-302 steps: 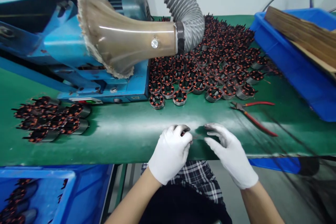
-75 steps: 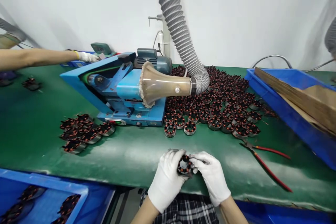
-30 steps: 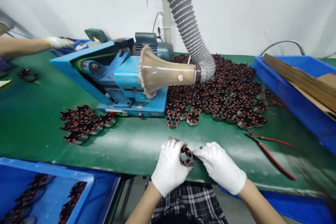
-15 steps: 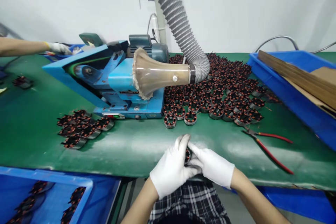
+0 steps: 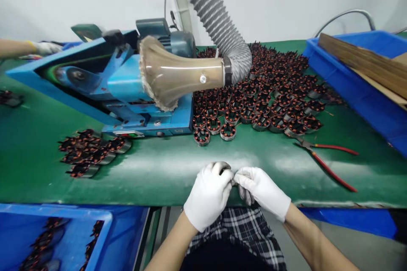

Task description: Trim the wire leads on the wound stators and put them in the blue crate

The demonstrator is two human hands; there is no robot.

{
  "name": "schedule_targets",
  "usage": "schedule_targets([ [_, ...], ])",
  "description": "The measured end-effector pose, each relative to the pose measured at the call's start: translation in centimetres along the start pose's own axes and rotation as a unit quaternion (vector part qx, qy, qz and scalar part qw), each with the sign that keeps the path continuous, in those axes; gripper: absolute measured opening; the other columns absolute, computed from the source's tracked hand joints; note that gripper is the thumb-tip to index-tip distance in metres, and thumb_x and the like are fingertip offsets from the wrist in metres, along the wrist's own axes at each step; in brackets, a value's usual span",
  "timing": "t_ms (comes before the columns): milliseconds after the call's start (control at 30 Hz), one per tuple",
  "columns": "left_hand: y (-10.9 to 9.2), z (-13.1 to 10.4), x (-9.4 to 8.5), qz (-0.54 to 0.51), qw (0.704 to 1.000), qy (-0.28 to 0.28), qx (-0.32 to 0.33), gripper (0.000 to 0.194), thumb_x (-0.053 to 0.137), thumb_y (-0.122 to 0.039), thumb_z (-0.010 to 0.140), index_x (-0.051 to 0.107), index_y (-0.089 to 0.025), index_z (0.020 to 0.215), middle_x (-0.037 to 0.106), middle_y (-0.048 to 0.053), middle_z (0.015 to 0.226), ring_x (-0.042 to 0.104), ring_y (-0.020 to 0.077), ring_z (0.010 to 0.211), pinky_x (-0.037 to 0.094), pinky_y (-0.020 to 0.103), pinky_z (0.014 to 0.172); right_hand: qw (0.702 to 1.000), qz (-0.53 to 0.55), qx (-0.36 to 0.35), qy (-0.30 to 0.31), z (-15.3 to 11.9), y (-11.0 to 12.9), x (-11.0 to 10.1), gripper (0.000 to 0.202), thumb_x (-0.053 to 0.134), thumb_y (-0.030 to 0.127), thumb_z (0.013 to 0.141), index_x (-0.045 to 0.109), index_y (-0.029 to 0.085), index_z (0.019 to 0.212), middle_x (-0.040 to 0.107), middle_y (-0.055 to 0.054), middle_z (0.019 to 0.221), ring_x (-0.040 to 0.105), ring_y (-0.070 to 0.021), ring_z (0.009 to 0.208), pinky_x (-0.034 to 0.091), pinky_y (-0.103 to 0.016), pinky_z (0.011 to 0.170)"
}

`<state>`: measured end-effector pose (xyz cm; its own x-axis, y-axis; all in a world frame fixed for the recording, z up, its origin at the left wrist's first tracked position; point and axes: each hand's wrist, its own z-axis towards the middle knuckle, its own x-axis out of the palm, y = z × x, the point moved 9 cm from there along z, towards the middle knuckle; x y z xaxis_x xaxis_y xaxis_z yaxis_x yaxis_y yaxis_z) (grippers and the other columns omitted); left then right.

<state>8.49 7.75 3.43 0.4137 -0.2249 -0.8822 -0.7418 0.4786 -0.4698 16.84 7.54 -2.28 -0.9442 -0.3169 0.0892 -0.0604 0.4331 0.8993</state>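
Observation:
Both my hands wear white gloves and meet just above the near edge of the green bench. My left hand [image 5: 208, 194] is curled round a motor stator, which its fingers now almost wholly hide. Close beside it, my right hand [image 5: 265, 192] pinches with thumb and forefinger at the stator's side; what the fingertips hold is too small to make out. Beyond my hands stand a few loose stators [image 5: 228, 131] at the front of a large heap [image 5: 270, 93]. Pliers with red handles [image 5: 333, 171] lie open on the right.
A blue belt machine [image 5: 143, 129] with a funnel [image 5: 187, 74] and grey hose [image 5: 219, 17] stands behind. More stators [image 5: 85, 152] sit left. Blue bins [image 5: 108, 228] hold stators at lower left, and cardboard in a bin [image 5: 352, 89] at right. A co-worker's gloved hand [image 5: 47, 47] shows far left.
My left hand has closed over the stator, which showed between my hands before. My right hand has drawn slightly away into a pinch. The view has shifted a little.

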Motion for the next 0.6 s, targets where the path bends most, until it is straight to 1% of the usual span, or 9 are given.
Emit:
schedule_targets([
  [67, -0.1, -0.1, 0.1, 0.013, 1.000, -0.016, -0.001, 0.018, 0.039, -0.019, 0.086, 0.054, -0.021, 0.094, 0.052, 0.006, 0.102, 0.047, 0.0213, 0.093, 0.041, 0.036, 0.078, 0.998, 0.053, 0.008, -0.010, -0.2, 0.1, -1.2, 0.035, 0.053, 0.046, 0.076, 0.051, 0.016, 0.058, 0.048, 0.003, 0.040, 0.040, -0.0093, 0.031, 0.028, -0.019, 0.034],
  [100, 0.0, -0.1, 0.2, 0.018, 1.000, -0.019, -0.005, 0.018, 0.039, -0.018, 0.086, 0.055, -0.021, 0.094, 0.052, 0.006, 0.102, 0.047, 0.0212, 0.093, 0.041, 0.036, 0.077, 0.996, 0.084, 0.003, -0.032, -0.3, 0.3, -2.3, 0.034, 0.056, 0.047, 0.075, 0.053, 0.015, 0.062, 0.050, 0.002, 0.042, 0.041, -0.0099, 0.032, 0.029, -0.019, 0.033],
  [200, 0.0, -0.2, 0.4, 0.027, 0.999, -0.018, -0.014, 0.018, 0.039, -0.018, 0.085, 0.055, -0.022, 0.092, 0.052, 0.005, 0.102, 0.047, 0.0211, 0.092, 0.041, 0.036, 0.076, 0.979, 0.144, -0.046, -0.137, -1.4, 1.0, -6.0, 0.032, 0.061, 0.045, 0.073, 0.056, 0.014, 0.070, 0.054, 0.001, 0.047, 0.046, -0.0112, 0.036, 0.033, -0.020, 0.035],
  [267, 0.0, -0.2, 0.4, 0.031, 0.999, -0.017, -0.018, 0.017, 0.040, -0.018, 0.085, 0.055, -0.022, 0.091, 0.052, 0.005, 0.104, 0.047, 0.0215, 0.092, 0.041, 0.036, 0.076, 0.973, 0.112, -0.078, -0.186, -2.3, 1.2, -7.3, 0.029, 0.060, 0.043, 0.076, 0.057, 0.014, 0.075, 0.058, -0.002, 0.055, 0.052, -0.0134, 0.045, 0.041, -0.022, 0.042],
  [333, 0.0, -0.2, 0.4, 0.033, 0.999, -0.018, -0.022, 0.017, 0.040, -0.018, 0.085, 0.055, -0.022, 0.091, 0.052, 0.005, 0.105, 0.047, 0.0219, 0.092, 0.041, 0.036, 0.076, 0.970, 0.018, -0.109, -0.215, -3.0, 1.5, -7.3, 0.024, 0.060, 0.038, 0.077, 0.060, 0.016, 0.086, 0.064, -0.005, 0.073, 0.059, -0.0178, 0.063, 0.048, -0.028, 0.058],
  [367, 0.0, -0.2, 0.4, 0.033, 0.999, -0.018, -0.023, 0.017, 0.040, -0.018, 0.085, 0.055, -0.021, 0.091, 0.052, 0.005, 0.104, 0.047, 0.0219, 0.092, 0.041, 0.035, 0.075, 0.965, -0.047, -0.128, -0.224, -3.3, 1.7, -6.9, 0.023, 0.060, 0.035, 0.077, 0.060, 0.017, 0.091, 0.065, -0.006, 0.084, 0.060, -0.0200, 0.074, 0.049, -0.031, 0.068],
  [433, 0.1, -0.1, 0.3, 0.033, 0.999, -0.020, -0.024, 0.017, 0.039, -0.019, 0.085, 0.055, -0.021, 0.091, 0.052, 0.005, 0.102, 0.047, 0.0215, 0.091, 0.041, 0.035, 0.076, 0.941, -0.175, -0.175, -0.230, -3.6, 2.3, -5.7, 0.023, 0.060, 0.029, 0.077, 0.059, 0.021, 0.099, 0.061, -0.006, 0.101, 0.057, -0.0227, 0.092, 0.045, -0.037, 0.084],
  [500, 0.1, -0.1, 0.4, 0.034, 0.999, -0.018, -0.026, 0.017, 0.038, -0.020, 0.086, 0.054, -0.021, 0.091, 0.052, 0.005, 0.100, 0.047, 0.0214, 0.091, 0.040, 0.035, 0.077, 0.913, -0.269, -0.214, -0.220, -3.6, 2.6, -4.3, 0.023, 0.057, 0.025, 0.079, 0.058, 0.022, 0.102, 0.059, -0.006, 0.106, 0.053, -0.0232, 0.100, 0.041, -0.040, 0.091],
  [600, 0.1, 0.0, 0.5, 0.035, 0.999, -0.015, -0.026, 0.017, 0.038, -0.020, 0.086, 0.054, -0.021, 0.092, 0.052, 0.006, 0.100, 0.047, 0.0216, 0.091, 0.040, 0.036, 0.077, 0.890, -0.323, -0.238, -0.215, -3.5, 2.7, -3.5, 0.024, 0.054, 0.023, 0.082, 0.055, 0.022, 0.106, 0.057, -0.006, 0.107, 0.052, -0.0231, 0.102, 0.041, -0.041, 0.091],
])
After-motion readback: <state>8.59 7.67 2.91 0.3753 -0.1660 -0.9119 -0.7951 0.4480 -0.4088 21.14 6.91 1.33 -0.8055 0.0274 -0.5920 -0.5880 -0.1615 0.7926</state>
